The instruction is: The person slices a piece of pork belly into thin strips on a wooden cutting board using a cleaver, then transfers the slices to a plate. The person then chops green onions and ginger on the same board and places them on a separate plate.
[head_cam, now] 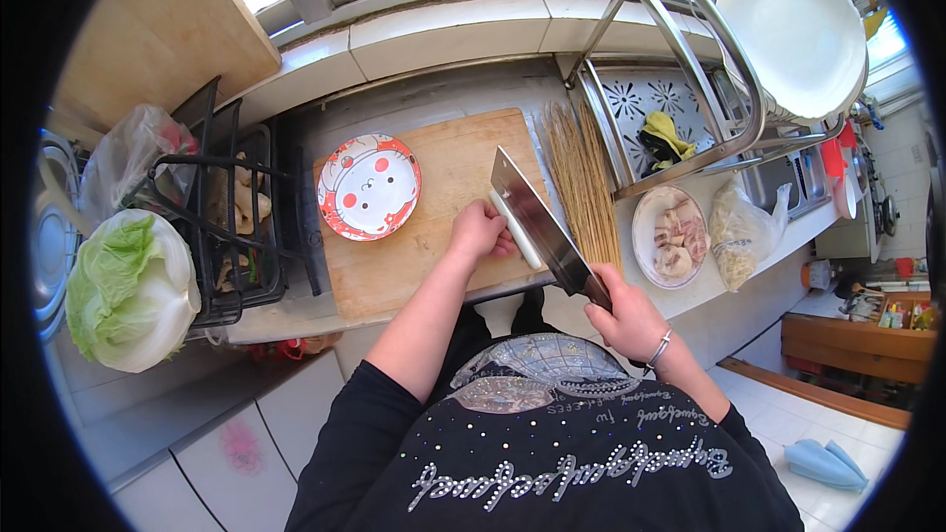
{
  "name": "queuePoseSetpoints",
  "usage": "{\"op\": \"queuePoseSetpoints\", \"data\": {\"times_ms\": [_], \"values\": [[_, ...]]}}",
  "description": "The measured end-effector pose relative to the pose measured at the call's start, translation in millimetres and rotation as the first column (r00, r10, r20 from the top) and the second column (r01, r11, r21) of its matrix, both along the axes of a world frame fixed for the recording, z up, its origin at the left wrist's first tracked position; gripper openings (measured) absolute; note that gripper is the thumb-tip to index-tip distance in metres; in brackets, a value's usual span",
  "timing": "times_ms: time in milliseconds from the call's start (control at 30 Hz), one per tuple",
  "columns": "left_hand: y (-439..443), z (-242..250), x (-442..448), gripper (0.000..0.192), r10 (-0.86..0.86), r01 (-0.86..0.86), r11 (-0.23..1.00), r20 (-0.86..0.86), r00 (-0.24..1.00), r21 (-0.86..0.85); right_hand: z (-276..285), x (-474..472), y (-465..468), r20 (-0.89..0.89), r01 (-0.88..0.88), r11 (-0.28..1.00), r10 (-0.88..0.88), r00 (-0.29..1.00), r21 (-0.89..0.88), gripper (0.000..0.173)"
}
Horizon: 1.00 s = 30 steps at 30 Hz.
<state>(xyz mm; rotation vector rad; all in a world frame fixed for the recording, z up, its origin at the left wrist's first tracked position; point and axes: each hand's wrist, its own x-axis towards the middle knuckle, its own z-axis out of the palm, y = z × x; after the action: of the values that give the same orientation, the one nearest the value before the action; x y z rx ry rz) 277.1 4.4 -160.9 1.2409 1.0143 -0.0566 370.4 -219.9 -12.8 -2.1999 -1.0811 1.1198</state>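
On the wooden cutting board (443, 140), a white stalk (519, 236), perhaps scallion, lies along the right side. My left hand (484, 230) rests on the board with curled fingertips against the stalk. In my right hand (628, 314) is the dark handle of a cleaver (533, 218). Its broad blade stands right beside the stalk, on the right; I cannot tell whether the edge touches the board. A plate with a red rim and a cartoon cat face (373, 188) sits at the board's left, its middle bare.
Right of the board lie a bundle of straw (580, 185), a bowl of raw meat (671, 236) and a plastic bag (743, 236). A metal dish rack (665, 89) rises behind them. At left stand a black rack (240, 222) holding ginger and a cabbage (133, 288).
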Motion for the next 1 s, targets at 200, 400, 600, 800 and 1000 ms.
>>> {"op": "queuePoseSetpoints", "data": {"times_ms": [200, 400, 600, 800, 1000], "values": [[0, -1, 0, 0.009, -0.011, 0.011, 1.000, 0.008, 1.000, -0.003, 17, 0, 8, 0.014, -0.038, 0.997, 0.039, 0.999, -0.068, 0.042], [0, 0, 0, 0.011, -0.009, 0.009, 1.000, 0.022, 1.000, -0.007, 13, 1, 16, -0.020, -0.035, 0.994, 0.034, 0.999, -0.100, 0.040], [0, -3, 0, 0.011, -0.016, 0.017, 1.000, 0.034, 0.999, -0.004, -7, 0, 28, 0.025, -0.044, 0.995, 0.046, 0.999, -0.087, 0.037], [-1, -7, 0, 0.008, 0.035, -0.035, 0.999, 0.048, 0.998, 0.016, -15, 2, 28, 0.126, -0.111, 0.994, 0.112, 0.986, -0.013, 0.031], [-2, 1, 0, 0.010, 0.006, -0.007, 0.999, 0.020, 1.000, 0.041, -19, -4, 7, 0.127, -0.072, 0.995, 0.081, 0.989, -0.074, 0.030]]}}
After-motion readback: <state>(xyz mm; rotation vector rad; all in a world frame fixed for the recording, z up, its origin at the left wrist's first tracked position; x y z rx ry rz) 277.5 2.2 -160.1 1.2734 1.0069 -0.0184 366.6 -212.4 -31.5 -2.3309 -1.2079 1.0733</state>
